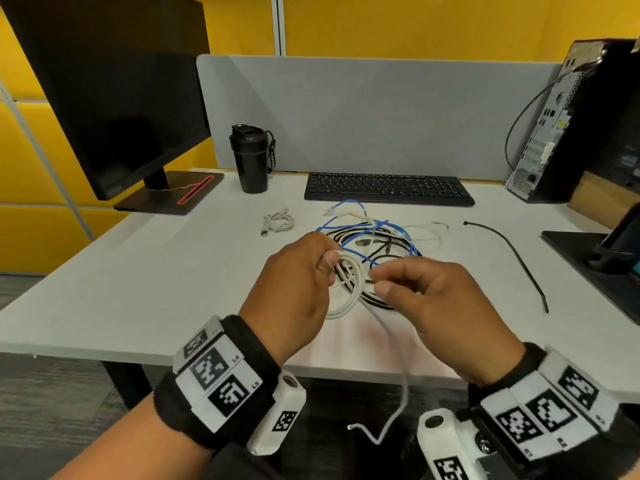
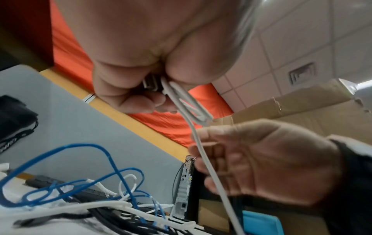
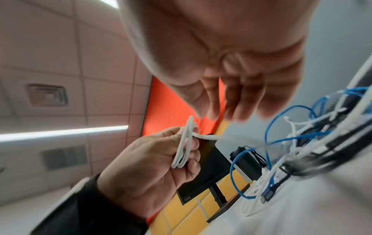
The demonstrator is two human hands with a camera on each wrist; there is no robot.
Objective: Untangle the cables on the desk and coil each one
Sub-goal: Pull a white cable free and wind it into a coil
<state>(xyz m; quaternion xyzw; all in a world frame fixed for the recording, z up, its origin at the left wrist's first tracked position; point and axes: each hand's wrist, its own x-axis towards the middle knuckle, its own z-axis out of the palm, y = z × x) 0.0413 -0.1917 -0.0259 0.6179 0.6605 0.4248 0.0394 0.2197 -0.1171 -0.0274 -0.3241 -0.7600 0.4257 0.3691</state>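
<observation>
My left hand (image 1: pixel 323 268) grips a small coil of white cable (image 1: pixel 349 289) above the desk's front middle. In the left wrist view the coil (image 2: pixel 191 108) sticks out from the curled fingers (image 2: pixel 141 101). My right hand (image 1: pixel 379 280) pinches a strand of the same cable right beside the coil. The loose tail (image 1: pixel 401 382) runs past the right hand (image 2: pixel 251 159) and hangs below the desk edge. Behind both hands lies a tangle of blue, black and white cables (image 1: pixel 377 237). The right wrist view shows the left hand (image 3: pixel 161 159) around the coil (image 3: pixel 184 147).
A small coiled white cable (image 1: pixel 277 221) lies apart at the left. A thin black cable (image 1: pixel 512 258) lies at the right. A keyboard (image 1: pixel 388 188), a black bottle (image 1: pixel 251 157), a monitor (image 1: pixel 114 109) and a PC tower (image 1: pixel 571 126) stand along the back of the white desk (image 1: pixel 138 289).
</observation>
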